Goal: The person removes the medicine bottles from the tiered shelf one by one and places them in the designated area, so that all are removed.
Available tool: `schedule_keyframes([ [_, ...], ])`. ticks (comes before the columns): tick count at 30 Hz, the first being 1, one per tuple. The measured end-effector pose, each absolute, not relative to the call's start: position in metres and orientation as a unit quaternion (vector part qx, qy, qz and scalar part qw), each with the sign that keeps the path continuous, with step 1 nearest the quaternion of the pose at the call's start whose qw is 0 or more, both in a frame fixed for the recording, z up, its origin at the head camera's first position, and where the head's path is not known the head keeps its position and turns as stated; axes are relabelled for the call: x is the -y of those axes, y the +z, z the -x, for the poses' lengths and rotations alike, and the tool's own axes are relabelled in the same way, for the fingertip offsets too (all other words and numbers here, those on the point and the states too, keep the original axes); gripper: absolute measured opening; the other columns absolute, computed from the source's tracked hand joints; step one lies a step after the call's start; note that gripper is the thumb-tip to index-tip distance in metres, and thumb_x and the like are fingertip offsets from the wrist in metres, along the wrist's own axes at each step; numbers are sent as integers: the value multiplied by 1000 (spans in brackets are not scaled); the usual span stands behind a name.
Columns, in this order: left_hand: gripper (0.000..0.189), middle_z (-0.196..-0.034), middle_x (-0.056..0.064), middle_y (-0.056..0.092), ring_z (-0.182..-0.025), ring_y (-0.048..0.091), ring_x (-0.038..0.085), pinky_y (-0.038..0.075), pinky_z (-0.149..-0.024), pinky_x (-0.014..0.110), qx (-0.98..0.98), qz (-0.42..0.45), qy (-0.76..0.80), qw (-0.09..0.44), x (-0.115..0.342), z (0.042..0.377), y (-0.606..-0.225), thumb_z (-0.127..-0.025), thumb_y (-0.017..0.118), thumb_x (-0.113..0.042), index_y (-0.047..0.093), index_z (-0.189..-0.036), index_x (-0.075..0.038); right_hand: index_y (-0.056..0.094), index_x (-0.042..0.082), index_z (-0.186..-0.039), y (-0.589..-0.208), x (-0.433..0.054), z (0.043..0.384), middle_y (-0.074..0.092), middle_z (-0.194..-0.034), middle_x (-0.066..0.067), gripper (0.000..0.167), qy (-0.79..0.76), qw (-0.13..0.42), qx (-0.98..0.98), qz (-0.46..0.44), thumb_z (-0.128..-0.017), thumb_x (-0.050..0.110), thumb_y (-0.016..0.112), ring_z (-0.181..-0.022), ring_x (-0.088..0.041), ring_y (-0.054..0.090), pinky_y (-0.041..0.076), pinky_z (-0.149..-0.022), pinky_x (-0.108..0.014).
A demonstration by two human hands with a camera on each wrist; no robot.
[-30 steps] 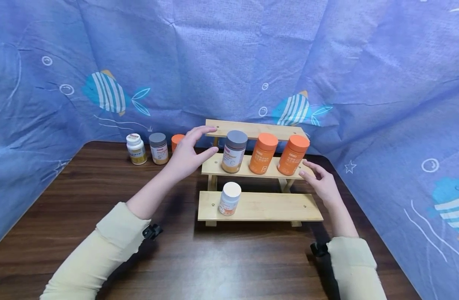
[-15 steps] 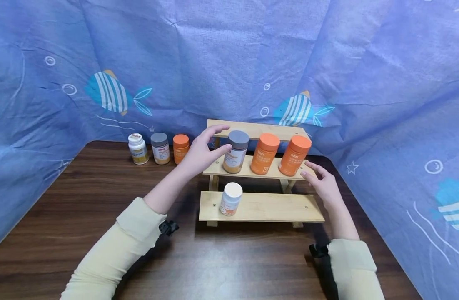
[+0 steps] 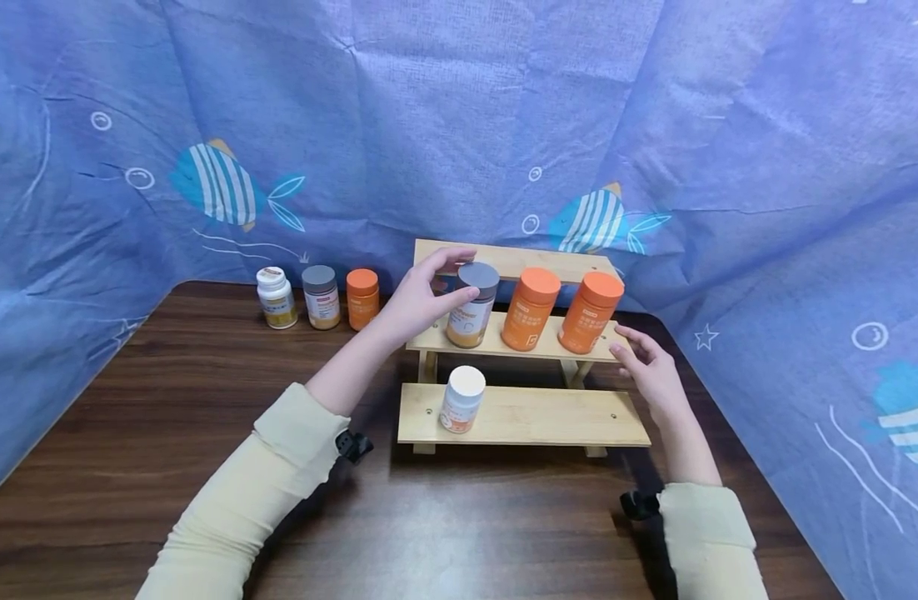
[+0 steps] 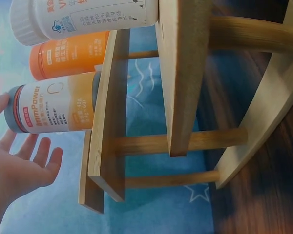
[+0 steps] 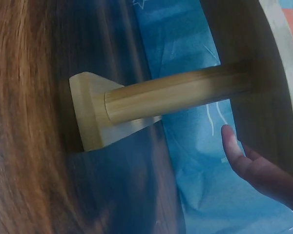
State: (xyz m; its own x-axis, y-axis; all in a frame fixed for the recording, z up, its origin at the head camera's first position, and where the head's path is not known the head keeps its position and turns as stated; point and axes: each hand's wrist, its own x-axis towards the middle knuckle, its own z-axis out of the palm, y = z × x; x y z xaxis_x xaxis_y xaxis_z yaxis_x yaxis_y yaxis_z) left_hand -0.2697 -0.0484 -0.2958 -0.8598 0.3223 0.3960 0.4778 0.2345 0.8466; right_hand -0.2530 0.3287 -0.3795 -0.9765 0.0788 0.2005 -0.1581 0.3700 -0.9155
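My left hand [image 3: 421, 298] is at the grey-capped supplement bottle [image 3: 470, 321] on the middle shelf. Its thumb overlaps the cap from the front, and the other fingers reach behind. In the left wrist view, the fingers of this hand [image 4: 27, 161] are spread beside the bottle [image 4: 53, 105], with the thumb close to the cap. Two orange supplement bottles [image 3: 530, 312] [image 3: 590, 317] stand in the same row. My right hand [image 3: 651, 371] is beside the shelf's right end, fingers loosely bent, nothing between them. The right wrist view shows its fingers [image 5: 263, 173] near the board's underside.
A three-step wooden rack [image 3: 549, 417] stands on the dark table [image 3: 459, 525]. On its lowest step is a white-capped bottle [image 3: 461, 400]. Farther left stand a white bottle [image 3: 276, 300], a grey-capped one [image 3: 321, 300] and an orange one [image 3: 362, 300], before a blue fish-print cloth [image 3: 429, 125].
My left hand has moved right to the grey-capped bottle on the rack, uncovering the orange bottle at left. My right hand has shifted slightly away from the shelf's end.
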Motion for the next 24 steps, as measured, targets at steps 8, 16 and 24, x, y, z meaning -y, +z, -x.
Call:
schedule_keyframes([
  [8, 43, -124, -4, 57, -107, 50, 12, 44, -92, 34, 783, 259, -563, 52, 44, 273, -297, -87, 68, -32, 58, -127, -21, 47, 0, -136, -382, -330, 254, 59, -90, 16, 50, 615, 107, 781, -29, -91, 13, 63, -77, 1, 59, 51, -66, -15],
  [16, 41, -119, -3, 59, -103, 55, 19, 48, -89, 34, 782, 239, -575, 44, 44, 275, -295, -83, 72, -33, 62, -122, -22, 43, -5, -137, -366, -319, 242, 57, -84, 8, 53, 639, 94, 763, -21, -91, 11, 63, -70, 0, 58, 51, -63, -15],
  [24, 42, -119, -4, 60, -101, 57, 22, 48, -86, 35, 783, 233, -574, 49, 46, 274, -295, -82, 74, -33, 63, -121, -23, 41, -9, -137, -364, -314, 238, 57, -81, 7, 54, 660, 93, 745, -28, -91, 9, 62, -64, -3, 60, 51, -59, -15],
])
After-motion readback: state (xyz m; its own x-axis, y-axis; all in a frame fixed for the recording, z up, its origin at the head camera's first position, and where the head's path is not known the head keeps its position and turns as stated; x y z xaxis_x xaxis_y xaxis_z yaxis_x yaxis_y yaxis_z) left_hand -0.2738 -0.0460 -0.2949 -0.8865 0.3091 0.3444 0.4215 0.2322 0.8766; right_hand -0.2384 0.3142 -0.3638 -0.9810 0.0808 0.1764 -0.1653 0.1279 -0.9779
